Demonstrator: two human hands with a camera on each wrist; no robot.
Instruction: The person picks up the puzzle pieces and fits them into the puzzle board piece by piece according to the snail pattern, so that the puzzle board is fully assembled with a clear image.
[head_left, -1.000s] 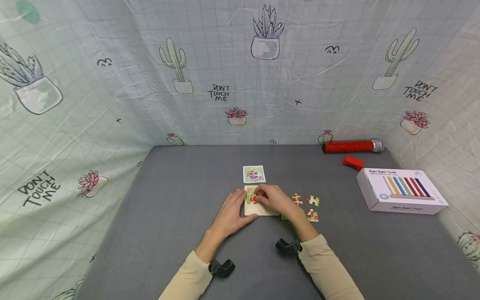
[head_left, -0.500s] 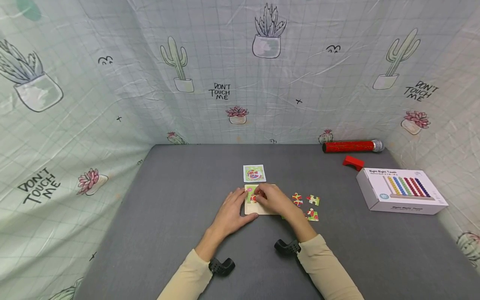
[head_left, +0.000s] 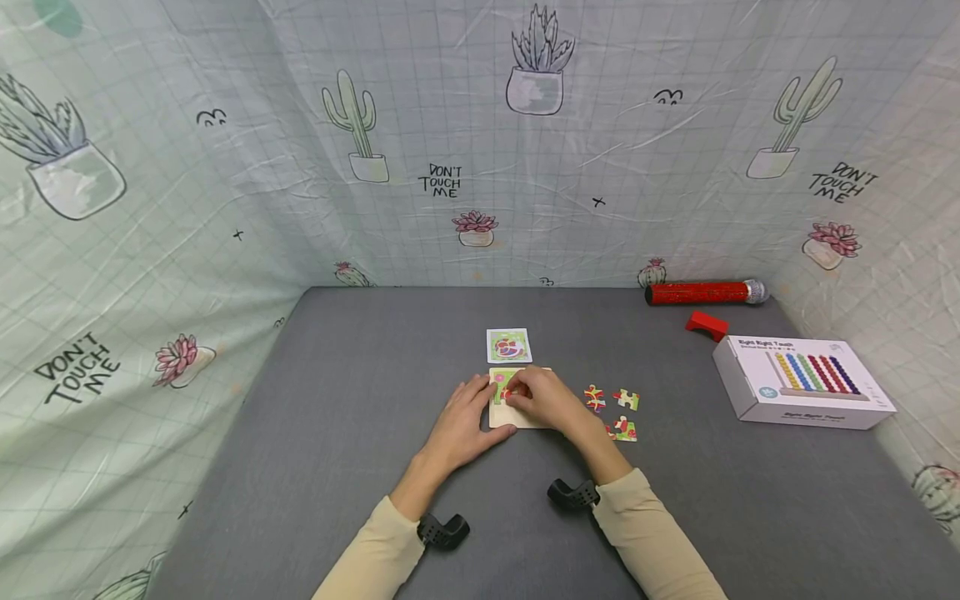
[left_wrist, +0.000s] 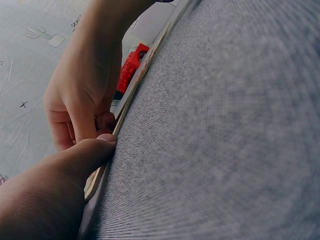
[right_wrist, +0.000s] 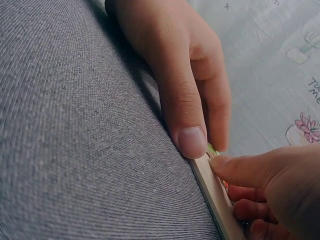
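A pale wooden puzzle board (head_left: 517, 417) lies flat on the grey table, with green and pink picture pieces (head_left: 499, 379) at its upper left. My left hand (head_left: 462, 423) rests along the board's left side with fingers fairly straight, and its thumb touches the near edge. Over the board, the curled right hand (head_left: 546, 398) pinches a puzzle piece with red on it (head_left: 507, 392), mostly hidden by the fingers. Both thumbs come close together at the board in the right wrist view. Right of the board lie loose puzzle pieces (head_left: 626, 400), some partly behind the right forearm.
A small picture card (head_left: 509, 346) lies just beyond the board. To the right stand a white box with printed bead rods (head_left: 804, 383), a red arched block (head_left: 707, 325) and a red microphone-shaped tube (head_left: 697, 294). A printed curtain (head_left: 480, 150) hangs behind the table.
My right hand shifts only slightly over the board, still pinching the piece, and its forearm now covers a green loose piece seen before. The left hand stays in place.
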